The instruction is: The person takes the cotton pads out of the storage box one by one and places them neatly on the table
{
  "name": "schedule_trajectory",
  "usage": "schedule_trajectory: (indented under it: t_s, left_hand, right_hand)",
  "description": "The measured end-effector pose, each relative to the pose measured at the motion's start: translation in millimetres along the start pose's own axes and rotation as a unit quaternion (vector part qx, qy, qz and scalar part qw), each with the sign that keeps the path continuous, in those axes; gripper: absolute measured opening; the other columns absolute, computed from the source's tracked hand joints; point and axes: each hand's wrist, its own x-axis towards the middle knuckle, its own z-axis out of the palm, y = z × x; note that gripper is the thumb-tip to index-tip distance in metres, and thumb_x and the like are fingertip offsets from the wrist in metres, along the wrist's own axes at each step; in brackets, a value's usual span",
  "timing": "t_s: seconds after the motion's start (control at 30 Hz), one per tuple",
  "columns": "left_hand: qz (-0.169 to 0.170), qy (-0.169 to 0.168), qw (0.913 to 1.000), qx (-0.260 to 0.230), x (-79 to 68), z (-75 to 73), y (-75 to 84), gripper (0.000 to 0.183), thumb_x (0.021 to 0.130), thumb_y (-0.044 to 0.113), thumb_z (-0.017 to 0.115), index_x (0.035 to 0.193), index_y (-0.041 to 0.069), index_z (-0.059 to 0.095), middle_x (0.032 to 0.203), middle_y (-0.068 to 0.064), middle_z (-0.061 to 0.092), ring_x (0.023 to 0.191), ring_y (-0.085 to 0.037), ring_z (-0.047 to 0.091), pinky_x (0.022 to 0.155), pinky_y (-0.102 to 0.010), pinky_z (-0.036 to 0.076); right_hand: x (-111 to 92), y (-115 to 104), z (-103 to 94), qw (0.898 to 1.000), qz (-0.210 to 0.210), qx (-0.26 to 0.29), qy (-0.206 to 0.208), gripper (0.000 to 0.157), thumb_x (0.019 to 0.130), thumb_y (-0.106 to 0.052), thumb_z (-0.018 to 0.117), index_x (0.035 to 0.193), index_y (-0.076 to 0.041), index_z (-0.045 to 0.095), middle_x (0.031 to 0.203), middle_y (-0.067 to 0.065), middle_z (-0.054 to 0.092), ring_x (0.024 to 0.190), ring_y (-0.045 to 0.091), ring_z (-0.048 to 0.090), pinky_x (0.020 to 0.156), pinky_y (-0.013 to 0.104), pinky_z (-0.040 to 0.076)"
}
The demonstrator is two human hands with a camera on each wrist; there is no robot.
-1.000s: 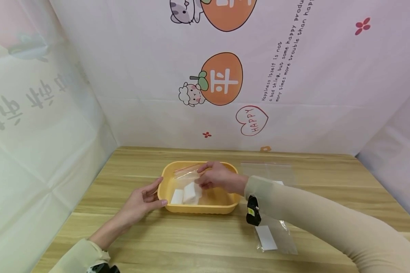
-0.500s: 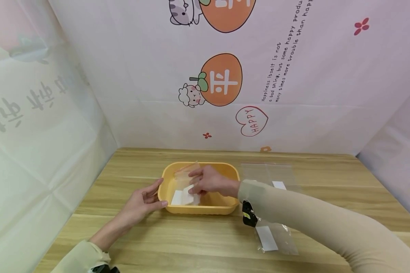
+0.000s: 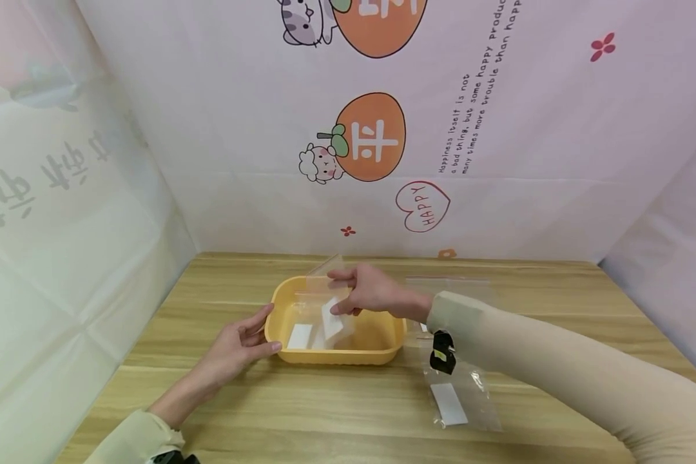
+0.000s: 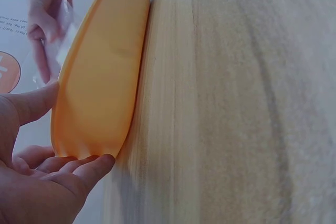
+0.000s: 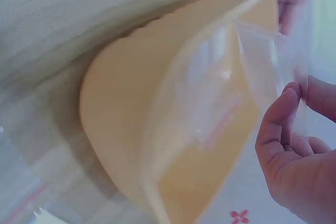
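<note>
A shallow yellow plastic basket (image 3: 348,357) stands on the wooden table. My left hand (image 3: 234,348) grips its left end, with the thumb and fingers spread along the end wall in the left wrist view. Above the basket's opening, my right hand (image 3: 371,290) pinches a clear zip-lock bag (image 5: 257,51) between thumb and fingers. A white rectangular piece (image 3: 330,320) shows in that bag, whose top sticks up past the basket's far rim. Another white piece (image 3: 299,336) lies in the basket's left part, beside the lifted bag.
Right of the basket, clear bags (image 3: 475,399) lie flat on the table, one with a white piece (image 3: 449,404) inside. My right forearm (image 3: 528,348) passes over them. A printed cloth (image 3: 255,206) hangs behind the table's far edge, with another cloth at the left.
My right hand dipped left into the basket, took hold of a zip-lock bag and raised it slightly, up and to the right. The left hand stays at the basket's end.
</note>
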Motion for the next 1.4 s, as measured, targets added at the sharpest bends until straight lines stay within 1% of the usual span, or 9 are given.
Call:
schedule_trajectory:
  t_s: [0.23, 0.33, 0.43, 0.5, 0.57, 0.67, 0.93, 1.23, 1.4]
  left_hand:
    - [0.001, -0.005, 1.0000, 0.002, -1.2, 1.2, -0.5, 0.088, 0.098, 0.013, 0.078, 0.165, 0.000, 0.024, 0.167, -0.022, 0.027, 0.145, -0.041, 0.043, 0.106, -0.031, 0.049]
    - [0.005, -0.006, 1.0000, 0.003, -0.9, 1.0, -1.1, 0.087, 0.098, 0.012, 0.077, 0.165, 0.000, 0.023, 0.167, -0.022, 0.026, 0.145, -0.041, 0.043, 0.107, -0.031, 0.049]
    - [0.007, -0.005, 1.0000, 0.003, -0.4, 0.6, -1.6, 0.086, 0.099, 0.011, 0.076, 0.166, 0.001, 0.023, 0.168, -0.021, 0.026, 0.145, -0.041, 0.043, 0.107, -0.030, 0.048]
    - [0.006, -0.003, 1.0000, 0.004, -0.1, 0.6, -1.8, 0.086, 0.098, 0.011, 0.077, 0.166, 0.001, 0.024, 0.168, -0.021, 0.026, 0.145, -0.041, 0.043, 0.106, -0.030, 0.049]
    - [0.005, -0.003, 1.0000, 0.006, 0.5, 0.5, -2.6, 0.087, 0.098, 0.012, 0.077, 0.166, 0.002, 0.024, 0.168, -0.020, 0.026, 0.145, -0.041, 0.043, 0.106, -0.029, 0.048]
    - [0.004, -0.003, 1.0000, 0.006, 0.9, 0.7, -3.6, 0.087, 0.097, 0.012, 0.078, 0.166, 0.001, 0.024, 0.168, -0.021, 0.025, 0.145, -0.042, 0.043, 0.106, -0.030, 0.048]
    - [-0.004, -0.001, 1.0000, 0.004, 0.4, 1.1, -5.8, 0.089, 0.096, 0.014, 0.079, 0.166, 0.003, 0.025, 0.168, -0.019, 0.027, 0.144, -0.041, 0.044, 0.106, -0.030, 0.049]
    - [-0.009, 0.001, 1.0000, 0.004, -0.4, -0.5, -5.9, 0.089, 0.096, 0.016, 0.080, 0.166, 0.004, 0.025, 0.168, -0.019, 0.027, 0.145, -0.040, 0.044, 0.106, -0.030, 0.050]
    - [-0.011, 0.004, 0.9999, 0.007, 1.1, -0.9, -4.5, 0.090, 0.096, 0.015, 0.080, 0.166, 0.003, 0.026, 0.169, -0.019, 0.026, 0.146, -0.040, 0.042, 0.107, -0.030, 0.048]
  right_hand:
    - [-23, -16, -26.8, 1.000, -0.022, -0.020, 0.001, 0.075, 0.084, -0.001, 0.087, 0.152, -0.001, 0.054, 0.144, 0.015, 0.064, 0.054, 0.016, 0.053, 0.064, 0.029, 0.059]
    - [-35, -18, -40.2, 0.999, -0.020, -0.032, 0.007, 0.077, 0.084, -0.003, 0.088, 0.153, -0.003, 0.054, 0.127, 0.023, 0.070, 0.056, 0.015, 0.053, 0.067, 0.033, 0.060]
    - [-49, -18, -53.7, 0.999, -0.019, -0.038, 0.017, 0.077, 0.084, -0.005, 0.088, 0.153, -0.005, 0.054, 0.127, 0.023, 0.070, 0.056, 0.015, 0.052, 0.068, 0.036, 0.061]
    - [-59, -15, -62.4, 0.999, -0.012, -0.039, 0.023, 0.078, 0.084, -0.006, 0.089, 0.154, -0.006, 0.054, 0.130, 0.022, 0.069, 0.057, 0.016, 0.052, 0.067, 0.035, 0.060]
    - [-70, -12, -70.3, 0.999, -0.011, -0.036, 0.029, 0.078, 0.085, -0.006, 0.088, 0.155, -0.005, 0.053, 0.145, 0.015, 0.063, 0.058, 0.016, 0.051, 0.065, 0.032, 0.059]
    - [-88, -4, -80.8, 0.999, -0.009, -0.027, 0.033, 0.079, 0.086, -0.006, 0.087, 0.156, -0.004, 0.050, 0.148, 0.015, 0.060, 0.062, 0.019, 0.054, 0.063, 0.029, 0.057]
    - [-137, 31, -103.2, 0.999, -0.013, -0.001, 0.038, 0.086, 0.086, -0.007, 0.086, 0.159, 0.001, 0.042, 0.152, 0.020, 0.054, 0.061, 0.017, 0.053, 0.057, 0.025, 0.053]
    - [-186, 92, -118.1, 0.997, 0.018, 0.070, 0.033, 0.088, 0.092, -0.010, 0.081, 0.163, 0.003, 0.031, 0.159, 0.027, 0.041, 0.068, 0.014, 0.056, 0.061, 0.029, 0.057]
    - [-208, 126, -119.6, 0.996, 0.047, 0.072, 0.034, 0.083, 0.097, -0.013, 0.077, 0.164, 0.002, 0.030, 0.160, 0.027, 0.041, 0.067, 0.011, 0.042, 0.067, 0.030, 0.055]
